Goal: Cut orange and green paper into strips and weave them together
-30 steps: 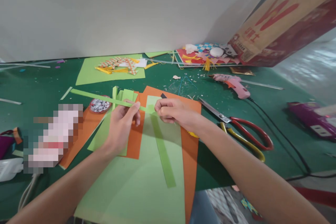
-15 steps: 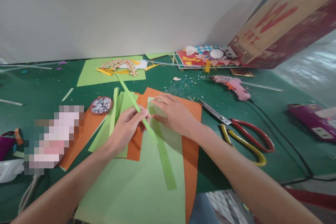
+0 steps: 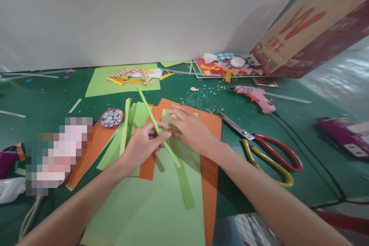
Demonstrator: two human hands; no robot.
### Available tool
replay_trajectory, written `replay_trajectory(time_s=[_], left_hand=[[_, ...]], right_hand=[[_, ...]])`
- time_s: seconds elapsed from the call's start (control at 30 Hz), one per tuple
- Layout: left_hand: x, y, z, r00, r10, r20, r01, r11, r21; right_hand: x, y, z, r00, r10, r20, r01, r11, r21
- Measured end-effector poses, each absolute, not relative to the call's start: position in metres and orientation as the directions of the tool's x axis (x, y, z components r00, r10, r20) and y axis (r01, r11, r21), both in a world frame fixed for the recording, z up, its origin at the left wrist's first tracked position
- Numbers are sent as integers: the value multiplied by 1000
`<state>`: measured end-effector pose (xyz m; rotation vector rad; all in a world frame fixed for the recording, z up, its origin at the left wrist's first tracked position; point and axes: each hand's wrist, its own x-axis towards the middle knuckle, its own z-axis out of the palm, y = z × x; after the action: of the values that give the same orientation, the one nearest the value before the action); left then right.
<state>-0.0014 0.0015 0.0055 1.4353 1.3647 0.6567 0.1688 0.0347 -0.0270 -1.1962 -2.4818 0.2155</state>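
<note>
"One narrow green strip (image 3: 151, 113) is getting all the attention. Who's holding it?"

"The left hand (image 3: 141, 144) is gripping it, with the thumb closing against the fingers. The strip is slanting from upper left to lower right over the pale green sheet (image 3: 144, 207)."

"And its lower end?"

"That's crossing over a broader, darker green strip (image 3: 185, 190), which is lying along the sheet. I can't tell whether the two are touching."

"What's the right hand (image 3: 191, 127) doing?"

"It's resting near the top of the sheet, palm down, just beside the left. Its fingers are bending loosely and standing a little apart. They're covering the darker strip's upper part, so I can't tell whether they're grasping anything."

"Something orange is peeking out too."

"An orange sheet (image 3: 210, 184) is lying beneath the pale one, showing along its right side. Just beyond its right edge, the scissors (image 3: 248, 135) are lying on the green table (image 3: 294, 127), with their blades spreading very little, if at all. Farther back, a pink glue gun (image 3: 261, 98) is resting on its side."

"And over on the left?"

"A round dish (image 3: 112, 118) is sitting there, holding small black-and-white pieces."
</note>
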Motion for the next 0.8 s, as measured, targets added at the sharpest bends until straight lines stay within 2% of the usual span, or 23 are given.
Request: replay_trajectory(time_s=[0.1, 0.23, 0.37, 0.53, 0.7, 0.8], left_hand=[[-3, 1, 4, 249, 935, -253, 417, 132, 899], [-3, 1, 3, 292, 908, -300, 458, 142, 878], [-3, -1, 3, 218, 934, -283, 545, 123, 829], [-4, -2, 1, 146, 949, -278, 603, 137, 785], [1, -2, 4, 146, 929, -340, 581, 198, 790], [3, -2, 5, 181, 916, -358, 558, 204, 804]], right_hand=[[167, 36, -25, -519, 801, 298, 671, 598, -439], [167, 37, -19, -287, 944, 164, 596, 310, -741], [167, 38, -10, -191, 980, 54, 363, 122, -924], [168, 39, -6, -199, 977, -78, 172, -43, -984], [168, 39, -7, -208, 969, -131, 64, -120, -991], [169, 39, -8, -189, 975, -119, 28, -115, -993]])
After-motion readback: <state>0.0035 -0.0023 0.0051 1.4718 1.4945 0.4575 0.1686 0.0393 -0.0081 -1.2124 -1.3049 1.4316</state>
